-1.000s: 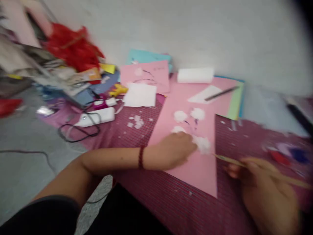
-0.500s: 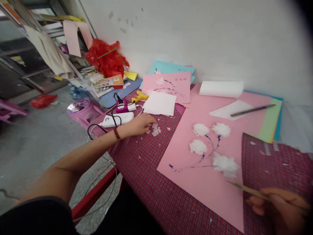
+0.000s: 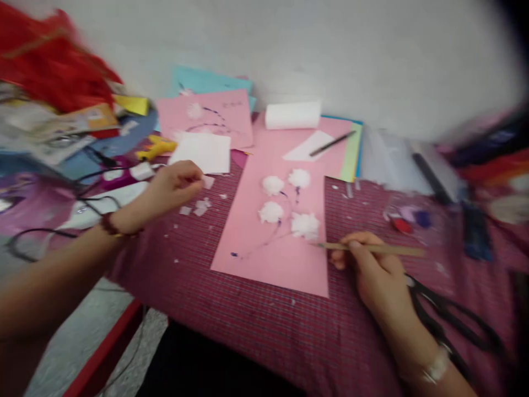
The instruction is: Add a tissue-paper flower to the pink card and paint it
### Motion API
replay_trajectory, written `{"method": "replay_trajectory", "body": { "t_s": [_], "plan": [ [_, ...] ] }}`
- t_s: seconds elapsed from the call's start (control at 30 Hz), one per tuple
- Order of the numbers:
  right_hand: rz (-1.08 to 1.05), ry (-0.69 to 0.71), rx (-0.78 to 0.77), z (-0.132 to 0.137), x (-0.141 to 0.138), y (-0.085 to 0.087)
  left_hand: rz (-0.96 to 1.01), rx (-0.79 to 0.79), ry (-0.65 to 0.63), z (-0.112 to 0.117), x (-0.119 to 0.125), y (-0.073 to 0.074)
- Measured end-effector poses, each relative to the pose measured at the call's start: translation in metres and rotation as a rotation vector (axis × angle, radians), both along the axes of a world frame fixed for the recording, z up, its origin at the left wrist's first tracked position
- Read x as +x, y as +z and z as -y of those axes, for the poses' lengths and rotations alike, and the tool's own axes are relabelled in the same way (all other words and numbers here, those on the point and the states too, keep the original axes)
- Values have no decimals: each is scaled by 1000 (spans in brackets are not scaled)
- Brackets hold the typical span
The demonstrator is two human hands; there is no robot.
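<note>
My left hand (image 3: 171,190) is raised above the table, its fingertips pinched on a small white paper square (image 3: 208,181). Several more paper squares (image 3: 201,207) lie just below it. My right hand (image 3: 372,264) grips a thin wooden stick (image 3: 394,250), whose narrow tip points left over the pink sheet (image 3: 264,264). On that sheet are painted dark stems and several white paper flowers, the lowest right flower (image 3: 305,226) being nearest the stick's tip. Motion blurs both hands a little.
Black scissors (image 3: 454,317) lie beside my right wrist. A white paper roll (image 3: 292,115) and a dark pen (image 3: 333,143) are at the back. A stack of white paper (image 3: 204,151), a yellow glue gun (image 3: 156,148) and a power strip (image 3: 105,203) with cables sit left.
My left hand has lifted off the scattered paper pieces with one square in its fingertips. The view has swung right, bringing my right hand and the scissors further into sight.
</note>
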State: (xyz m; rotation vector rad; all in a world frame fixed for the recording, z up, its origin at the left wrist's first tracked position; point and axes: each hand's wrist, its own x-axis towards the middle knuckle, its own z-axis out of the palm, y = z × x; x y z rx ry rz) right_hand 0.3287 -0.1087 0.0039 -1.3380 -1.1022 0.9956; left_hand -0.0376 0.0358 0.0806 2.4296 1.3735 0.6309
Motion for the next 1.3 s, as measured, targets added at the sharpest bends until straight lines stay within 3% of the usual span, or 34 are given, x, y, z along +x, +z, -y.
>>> {"method": "replay_trajectory", "body": {
  "t_s": [0.07, 0.17, 0.3, 0.43, 0.7, 0.93, 1.07, 1.17, 1.3],
  "plan": [
    [-6, 7, -25, -3, -4, 6, 4, -94, -15, 9, 25, 15],
    [-3, -2, -38, -5, -8, 11, 101, -157, -212, 20, 69, 24],
    [5, 23, -37, -6, -10, 14, -28, -252, -486, 24, 123, 14],
    [-5, -2, -34, -10, -11, 14, -190, -262, -612, 25, 150, -1],
    [-52, -62, -33, -17, -12, 13, -295, -254, -668, 31, 161, -17],
    [-25, -47, -1, -13, -12, 15, -427, -41, -541, 30, 168, -16],
    [7, -29, -7, -11, -12, 15, -307, 6, -444, 24, 163, -16],
    [50, -41, -11, -12, -11, 14, -137, -62, -444, 24, 161, -15],
    [56, -66, -6, -12, -11, 13, -91, -348, -512, 28, 163, -12]
  ]
}}
